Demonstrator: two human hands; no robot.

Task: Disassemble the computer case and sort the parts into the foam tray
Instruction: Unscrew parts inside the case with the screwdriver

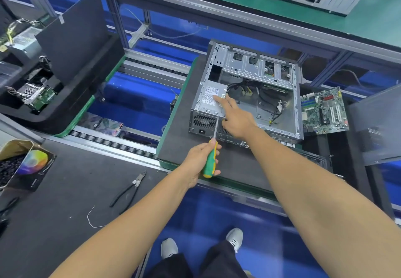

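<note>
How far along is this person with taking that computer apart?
Partway. The motherboard already lies outside the open case. Now the left hand holds a screwdriver at the case's rear, while the right hand touches the power supply. That, cables and drive cage remain inside.

Bright even overhead light, soft shadows, wide-angle bending at edges, slight blur

I stand at a station on an electronics disassembly line: a roller conveyor [112, 145] on aluminium framing runs past my table [71, 191], carrying foam trays [71, 108] of pulled parts, with an opened computer case [249, 95], a loose motherboard [325, 110] and cutting pliers [130, 187].
</note>
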